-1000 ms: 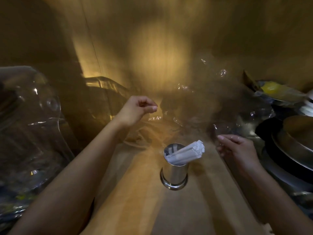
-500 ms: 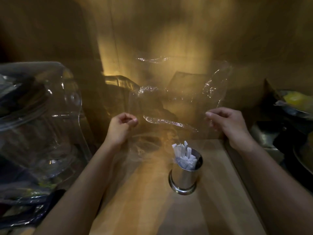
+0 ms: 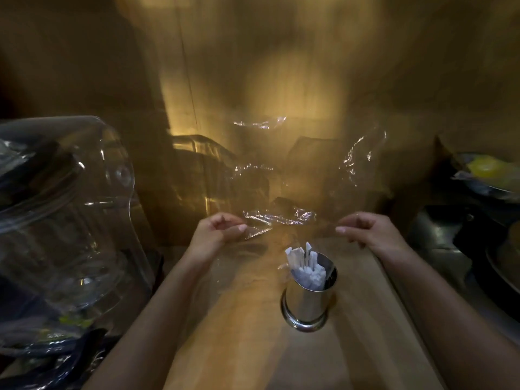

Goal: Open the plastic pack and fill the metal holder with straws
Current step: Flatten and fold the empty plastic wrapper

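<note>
A shiny metal holder (image 3: 308,301) stands on the wooden counter (image 3: 242,333), with white paper-wrapped straws (image 3: 305,264) sticking up out of it. Behind and above the holder, a clear plastic pack (image 3: 304,175) is stretched upright between my hands. My left hand (image 3: 215,230) pinches the pack's lower left edge. My right hand (image 3: 368,229) pinches its lower right edge. The pack looks empty, though the plastic is hard to see through in the dim light.
A large clear plastic container (image 3: 64,209) fills the left side, with bagged items below it. At the right are dark pans (image 3: 495,249) and a dish with something yellow (image 3: 485,168). A wooden wall rises close behind the counter.
One second ago the straws lay as a bundle across the holder's mouth; they now stand inside it. Both hands have come closer together, holding the pack spread above the holder.
</note>
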`<state>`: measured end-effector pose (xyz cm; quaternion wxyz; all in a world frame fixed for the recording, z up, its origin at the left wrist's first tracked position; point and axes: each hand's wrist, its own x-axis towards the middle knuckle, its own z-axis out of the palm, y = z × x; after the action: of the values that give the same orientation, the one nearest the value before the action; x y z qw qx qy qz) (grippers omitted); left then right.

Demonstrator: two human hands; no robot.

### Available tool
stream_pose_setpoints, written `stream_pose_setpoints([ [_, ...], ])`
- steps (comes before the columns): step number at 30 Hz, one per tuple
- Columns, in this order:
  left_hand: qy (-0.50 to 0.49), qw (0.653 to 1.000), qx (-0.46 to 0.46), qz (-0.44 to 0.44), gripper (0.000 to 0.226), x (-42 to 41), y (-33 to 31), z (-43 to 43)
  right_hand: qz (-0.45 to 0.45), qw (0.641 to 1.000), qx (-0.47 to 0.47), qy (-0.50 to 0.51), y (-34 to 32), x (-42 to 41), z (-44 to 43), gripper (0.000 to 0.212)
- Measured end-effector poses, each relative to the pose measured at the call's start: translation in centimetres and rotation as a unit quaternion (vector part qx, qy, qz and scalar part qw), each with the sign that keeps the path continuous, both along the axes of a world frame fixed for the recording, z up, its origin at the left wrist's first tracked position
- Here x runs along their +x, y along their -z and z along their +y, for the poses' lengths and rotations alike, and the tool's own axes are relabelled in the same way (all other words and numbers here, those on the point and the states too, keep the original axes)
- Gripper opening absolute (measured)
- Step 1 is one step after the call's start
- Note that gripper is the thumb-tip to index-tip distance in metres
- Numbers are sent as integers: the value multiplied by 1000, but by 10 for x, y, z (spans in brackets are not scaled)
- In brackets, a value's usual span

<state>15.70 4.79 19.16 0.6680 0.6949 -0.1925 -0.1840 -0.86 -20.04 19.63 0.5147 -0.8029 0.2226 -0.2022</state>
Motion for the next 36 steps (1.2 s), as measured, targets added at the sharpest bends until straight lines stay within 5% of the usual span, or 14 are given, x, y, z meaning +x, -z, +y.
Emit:
stream_pose_setpoints([
  [15,-59,985,-133,-97,16,-3,-44,-28,-210,973,-47,88,-46,-16,-1,7],
  [30,-52,981,-117,-148,13,-2,-49,-14,-205,976,-47,57,-56,-20,7,7],
  [36,-62,987,-109,-103,12,-5,-43,-12,-196,977,-68,57,-47,-15,7,8],
])
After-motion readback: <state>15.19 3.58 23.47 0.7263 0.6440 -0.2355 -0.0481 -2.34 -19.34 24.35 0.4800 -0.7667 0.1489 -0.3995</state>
